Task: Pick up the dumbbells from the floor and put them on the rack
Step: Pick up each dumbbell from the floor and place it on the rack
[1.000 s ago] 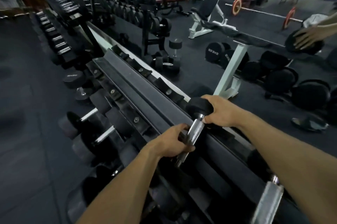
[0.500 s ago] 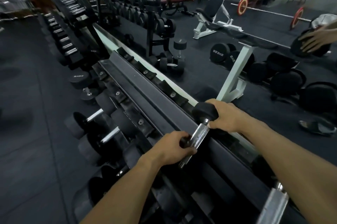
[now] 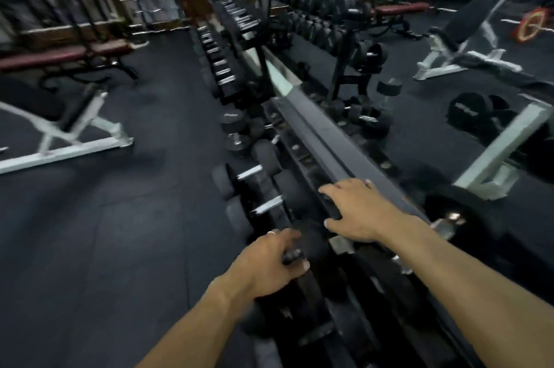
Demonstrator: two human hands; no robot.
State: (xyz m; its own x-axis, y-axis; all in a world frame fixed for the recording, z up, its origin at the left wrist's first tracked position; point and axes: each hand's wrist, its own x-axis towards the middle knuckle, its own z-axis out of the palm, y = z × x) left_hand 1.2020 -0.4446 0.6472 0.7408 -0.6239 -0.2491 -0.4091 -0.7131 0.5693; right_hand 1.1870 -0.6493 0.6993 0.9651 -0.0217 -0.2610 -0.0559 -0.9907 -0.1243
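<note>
- Left hand (image 3: 269, 262) sits nearest the camera, low at the near side of the rack (image 3: 338, 158); fingers loosely curled, touching a dark part there. Blur hides whether they grip.
- Right hand (image 3: 356, 211) lies flat on the rack's top rail, fingers spread, holding nothing.
- Racked dumbbell (image 3: 458, 217) rests just right of that hand, handle across the rail.
- Floor dumbbells (image 3: 364, 119) lie beyond the rack, nearer the right hand.

Bare forearms; ring (image 3: 271, 232) on the left hand (image 3: 269, 262).
</note>
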